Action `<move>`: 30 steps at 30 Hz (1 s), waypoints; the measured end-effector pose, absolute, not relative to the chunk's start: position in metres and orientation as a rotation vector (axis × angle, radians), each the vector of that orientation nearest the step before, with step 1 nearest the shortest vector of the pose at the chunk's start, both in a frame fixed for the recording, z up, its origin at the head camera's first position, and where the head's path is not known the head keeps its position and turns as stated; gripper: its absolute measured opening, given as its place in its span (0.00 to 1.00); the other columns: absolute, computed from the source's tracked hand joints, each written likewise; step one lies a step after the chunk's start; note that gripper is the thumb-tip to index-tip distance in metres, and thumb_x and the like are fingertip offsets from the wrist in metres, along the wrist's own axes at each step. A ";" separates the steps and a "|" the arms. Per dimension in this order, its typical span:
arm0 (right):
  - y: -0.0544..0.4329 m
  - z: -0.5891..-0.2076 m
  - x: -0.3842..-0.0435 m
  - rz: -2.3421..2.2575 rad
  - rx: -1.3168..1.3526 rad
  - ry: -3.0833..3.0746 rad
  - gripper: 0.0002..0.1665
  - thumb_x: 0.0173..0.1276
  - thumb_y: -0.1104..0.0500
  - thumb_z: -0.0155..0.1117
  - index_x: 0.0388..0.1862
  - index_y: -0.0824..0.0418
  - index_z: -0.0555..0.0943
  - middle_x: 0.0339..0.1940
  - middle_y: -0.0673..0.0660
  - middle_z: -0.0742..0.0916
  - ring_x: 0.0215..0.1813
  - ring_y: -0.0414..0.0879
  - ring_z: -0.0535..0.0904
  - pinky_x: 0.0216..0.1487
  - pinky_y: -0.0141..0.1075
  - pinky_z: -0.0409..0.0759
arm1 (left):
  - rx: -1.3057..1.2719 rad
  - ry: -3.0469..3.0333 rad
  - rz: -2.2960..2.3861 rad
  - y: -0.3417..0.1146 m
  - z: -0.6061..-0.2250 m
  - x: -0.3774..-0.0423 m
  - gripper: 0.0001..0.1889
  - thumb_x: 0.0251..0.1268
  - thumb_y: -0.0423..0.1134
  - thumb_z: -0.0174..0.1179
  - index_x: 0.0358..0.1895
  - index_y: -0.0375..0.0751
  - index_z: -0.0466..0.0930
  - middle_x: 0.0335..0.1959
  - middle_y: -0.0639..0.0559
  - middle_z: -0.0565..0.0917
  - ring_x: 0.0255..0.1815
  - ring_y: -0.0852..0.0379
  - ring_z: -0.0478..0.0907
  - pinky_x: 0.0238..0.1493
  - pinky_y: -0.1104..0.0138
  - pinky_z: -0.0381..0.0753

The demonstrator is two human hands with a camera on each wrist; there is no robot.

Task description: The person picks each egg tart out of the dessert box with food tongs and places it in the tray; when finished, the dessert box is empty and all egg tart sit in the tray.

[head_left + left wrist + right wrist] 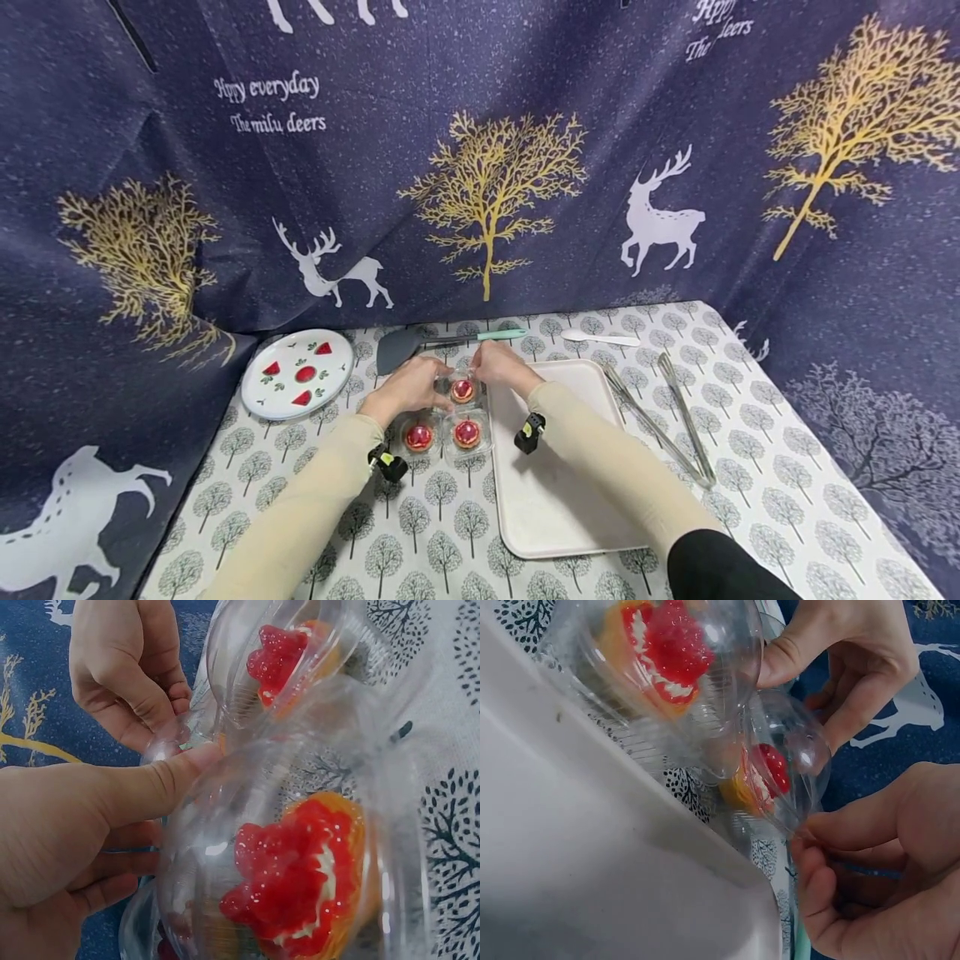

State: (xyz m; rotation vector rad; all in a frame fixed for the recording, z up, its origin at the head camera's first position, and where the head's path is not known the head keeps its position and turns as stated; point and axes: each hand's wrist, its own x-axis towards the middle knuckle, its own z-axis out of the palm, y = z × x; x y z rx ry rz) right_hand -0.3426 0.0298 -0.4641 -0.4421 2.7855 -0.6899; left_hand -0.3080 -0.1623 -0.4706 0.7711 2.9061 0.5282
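Three fruit tarts with glossy red topping sit in clear domed plastic containers. The far container (462, 390) is between my two hands; the front right tart (467, 433) and the front left tart (418, 436) are nearer me. My right hand (498, 365) pinches the far container's rim between thumb and fingers, as the right wrist view shows. My left hand (414, 386) holds the same container from the left, thumb on the near side and fingers spread behind. In the right wrist view, the far tart (769, 776) shows through the plastic dome.
A cream tray (562, 508) lies right of the containers, under my right forearm. Behind are a grey spatula (397, 350) with a green handle and a white utensil (600, 337). Metal tongs (686, 417) lie at right, a watermelon-patterned plate (262, 392) at left.
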 end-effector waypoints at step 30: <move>0.046 -0.458 -0.341 -1.048 -0.414 2.601 0.12 0.70 0.59 0.61 0.37 0.66 0.87 0.19 0.49 0.84 0.22 0.38 0.75 0.25 0.26 0.74 | 0.741 2.969 0.561 -0.158 -0.461 -0.302 0.40 0.47 0.51 0.76 0.66 0.39 0.73 0.67 0.40 0.73 0.67 0.40 0.70 0.66 0.46 0.71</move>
